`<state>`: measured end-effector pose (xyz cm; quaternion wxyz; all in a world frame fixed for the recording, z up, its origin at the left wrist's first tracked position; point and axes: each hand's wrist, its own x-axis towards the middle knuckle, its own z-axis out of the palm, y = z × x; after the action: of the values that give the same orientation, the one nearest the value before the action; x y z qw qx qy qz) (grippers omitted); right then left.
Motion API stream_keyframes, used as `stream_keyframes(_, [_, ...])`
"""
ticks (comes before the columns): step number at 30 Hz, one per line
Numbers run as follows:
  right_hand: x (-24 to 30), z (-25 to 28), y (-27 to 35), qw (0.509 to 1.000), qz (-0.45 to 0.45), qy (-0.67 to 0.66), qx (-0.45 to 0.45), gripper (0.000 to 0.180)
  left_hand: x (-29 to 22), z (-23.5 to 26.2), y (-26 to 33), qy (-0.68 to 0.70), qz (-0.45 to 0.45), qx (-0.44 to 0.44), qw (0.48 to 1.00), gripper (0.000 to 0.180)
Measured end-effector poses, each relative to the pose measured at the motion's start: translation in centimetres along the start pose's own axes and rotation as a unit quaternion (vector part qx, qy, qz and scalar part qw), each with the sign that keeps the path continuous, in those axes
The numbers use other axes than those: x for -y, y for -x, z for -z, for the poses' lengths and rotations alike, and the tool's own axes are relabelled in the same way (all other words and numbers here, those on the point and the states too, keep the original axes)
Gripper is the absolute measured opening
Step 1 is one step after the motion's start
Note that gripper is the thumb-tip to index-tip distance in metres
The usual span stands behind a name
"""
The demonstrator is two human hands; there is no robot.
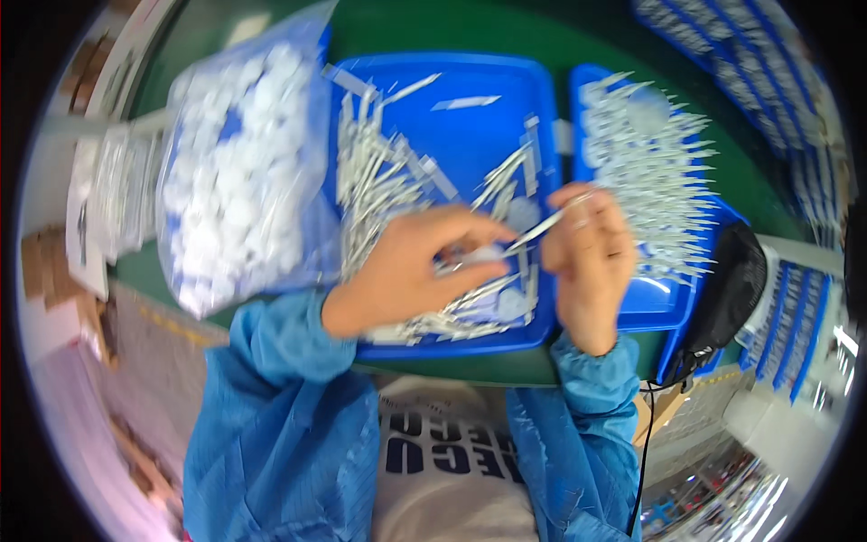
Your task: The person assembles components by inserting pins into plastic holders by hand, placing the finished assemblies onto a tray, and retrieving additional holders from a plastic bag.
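My right hand [591, 257] pinches a slim, pointed whitish stick [542, 228], which slants down to the left. My left hand [411, 262] faces it, with thumb and forefinger curved around something pale and translucent, too blurred to name. The stick's lower end reaches the left fingertips; whether they touch cannot be made out. Both hands are over a blue tray [546, 90] strewn with many similar slim pieces [375, 172] and a few clear round discs [522, 214]. My left hand hides part of the pile.
A clear bag of white round pieces [244, 172] lies at the left. To the right, a second blue tray [655, 314] carries rows of pointed pieces [646, 172], beside a black pouch [727, 294]. Stacked blue trays [722, 63] stand far right on the green table [406, 29].
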<state>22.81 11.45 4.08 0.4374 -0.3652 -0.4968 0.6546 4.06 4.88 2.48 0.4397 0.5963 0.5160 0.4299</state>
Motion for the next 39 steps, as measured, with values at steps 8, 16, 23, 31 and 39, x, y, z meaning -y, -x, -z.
stream_keyframes(8, [-0.3, 0.2, 0.8, 0.995, 0.037, 0.067, 0.059, 0.014, -1.1, -1.2, 0.3, -0.132, -0.175, -0.06, 0.974, 0.022])
stream_keyframes(16, [1.9, 1.7, 0.6, 0.951, 0.217, 0.216, 0.033, 0.014, -5.2, -3.6, 4.0, -0.035, -0.061, 0.018, 0.997, 0.021])
stream_keyframes(23, [2.2, 1.9, 3.3, 0.978, 0.06, 0.187, 0.077, 0.018, -2.4, -6.5, 6.3, 0.038, 0.014, 0.068, 0.997, 0.023])
stream_keyframes(31, [-3.0, 0.0, 7.4, 0.921, 0.078, 0.37, 0.093, 0.048, -1.1, -4.9, 6.9, -0.007, -0.129, 0.3, 0.945, 0.016])
stream_keyframes(39, [-3.0, 0.9, 9.1, 0.907, 0.058, 0.402, 0.109, 0.028, -3.4, -0.1, 4.0, 0.145, -0.094, -0.041, 0.984, 0.02])
